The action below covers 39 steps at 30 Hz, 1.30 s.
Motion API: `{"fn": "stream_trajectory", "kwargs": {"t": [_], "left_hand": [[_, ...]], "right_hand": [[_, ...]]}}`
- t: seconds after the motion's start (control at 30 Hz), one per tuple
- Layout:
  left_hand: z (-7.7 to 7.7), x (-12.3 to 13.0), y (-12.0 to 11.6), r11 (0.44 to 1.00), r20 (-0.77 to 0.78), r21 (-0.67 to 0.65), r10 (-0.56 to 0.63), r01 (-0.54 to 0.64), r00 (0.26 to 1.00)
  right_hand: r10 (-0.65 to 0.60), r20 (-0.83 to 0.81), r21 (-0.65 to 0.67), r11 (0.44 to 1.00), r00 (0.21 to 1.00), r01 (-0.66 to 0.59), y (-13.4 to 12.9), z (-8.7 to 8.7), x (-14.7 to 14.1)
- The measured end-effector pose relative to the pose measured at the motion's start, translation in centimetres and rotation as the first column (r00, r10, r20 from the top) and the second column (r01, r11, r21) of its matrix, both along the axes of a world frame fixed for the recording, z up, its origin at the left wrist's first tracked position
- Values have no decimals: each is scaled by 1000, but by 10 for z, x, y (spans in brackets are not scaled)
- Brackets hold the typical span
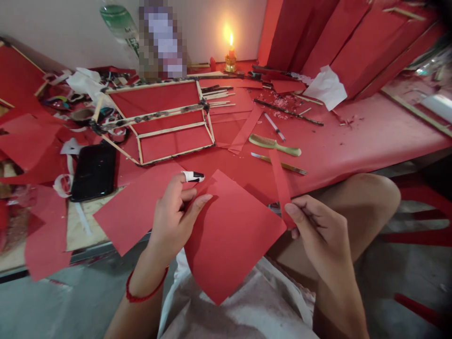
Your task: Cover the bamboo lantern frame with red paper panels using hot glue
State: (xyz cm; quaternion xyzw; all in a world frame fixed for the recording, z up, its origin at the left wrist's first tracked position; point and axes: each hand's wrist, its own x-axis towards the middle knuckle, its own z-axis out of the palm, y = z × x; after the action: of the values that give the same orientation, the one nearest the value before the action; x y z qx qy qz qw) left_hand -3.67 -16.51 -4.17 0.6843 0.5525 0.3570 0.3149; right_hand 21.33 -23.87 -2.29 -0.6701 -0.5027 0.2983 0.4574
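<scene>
Red table (pixel 356 125) was pretty cluttered, candle (pixel 231 52) burning at the back. Left hand (pixel 173 207) pinched a red sheet (pixel 233 230); right hand (pixel 318 228) had a thin red strip (pixel 280 181) between its fingertips.

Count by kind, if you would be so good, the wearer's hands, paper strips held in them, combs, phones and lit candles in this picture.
Hands: 2, left hand and right hand
Held red paper strip: 1
Green comb: 1
Black phone: 1
Lit candle: 1
Total: 6
</scene>
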Motion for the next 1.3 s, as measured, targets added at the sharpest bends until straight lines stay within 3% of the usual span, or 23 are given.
{"fn": "stream_trajectory", "kwargs": {"t": [0.23, 0.37, 0.43, 0.5, 0.53, 0.57, 0.63, 0.7, 0.77, 0.9, 1.17, 1.3], "left_hand": [[-3, -1, 3, 997, -64, 81, 6, -1, 998], [-3, 2, 6, 989, -106, 127, -59, 72, 993], [-4, 2, 7, 989, -91, 116, -79, 89, 993], [-8, 3, 7, 992, -56, 89, -89, 94, 994], [-10, 3, 8, 993, -43, 71, -89, 92, 995], [-11, 4, 9, 995, -34, 54, -87, 89, 996], [-13, 5, 10, 996, -32, 24, -83, 84, 996], [-13, 7, 11, 996, -45, 10, -87, 88, 995], [-12, 8, 13, 995, -67, 21, -95, 97, 993], [-15, 8, 13, 992, -105, 68, -94, 102, 990], [-20, 5, 11, 989, -130, 83, -107, 118, 986], [-17, 6, 11, 985, -109, 64, -151, 159, 982]], "right_hand": [[-170, 125, 174, 974, 977, 148, 3, 8, 12], [-291, 149, 208, 944, 945, 258, 57, 4, 62], [-263, 183, 99, 963, 947, 249, 94, -1, 85], [-266, 384, 11, 959, 884, 283, 122, -2, 90], [-293, 499, 66, 951, 816, 301, 129, -2, 84], [-282, 545, 131, 959, 790, 252, 132, -1, 73], [-51, 493, 173, 984, 868, -41, 128, -2, 41], [272, 453, 112, 928, 849, -357, 118, -5, 10], [477, 416, 0, 851, 774, -524, 111, -12, -10], [634, 355, -144, 764, 687, -629, 111, -25, -16], [689, 374, -46, 682, 621, -730, 114, -21, -8], [659, 468, -60, 688, 589, -723, 112, -18, -10]]}}
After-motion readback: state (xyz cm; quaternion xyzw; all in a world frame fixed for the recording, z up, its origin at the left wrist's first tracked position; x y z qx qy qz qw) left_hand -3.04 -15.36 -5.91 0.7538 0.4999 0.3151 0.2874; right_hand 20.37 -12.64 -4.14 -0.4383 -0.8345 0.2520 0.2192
